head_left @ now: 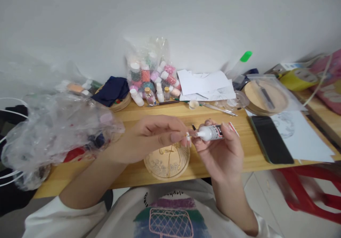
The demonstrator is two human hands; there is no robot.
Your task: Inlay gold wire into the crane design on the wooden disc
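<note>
From where I stand, the left hand [157, 135] has its fingertips closed together, pinching a thin golden thing [185, 135] too small for me to name. The right hand [222, 156] is grasping a small white bottle [211, 133], which lies tilted almost flat, its nozzle pointing to the left fingertips. The nozzle is very near them; whether it touches, I cannot tell. Below the left hand and between the two wrists is a round board [157, 167] with carved lines, and golden thread [169, 160] lies across it. Beyond the hands stand little jars [145, 74]; to the right of the right hand rests a dark phone [271, 138].
</note>
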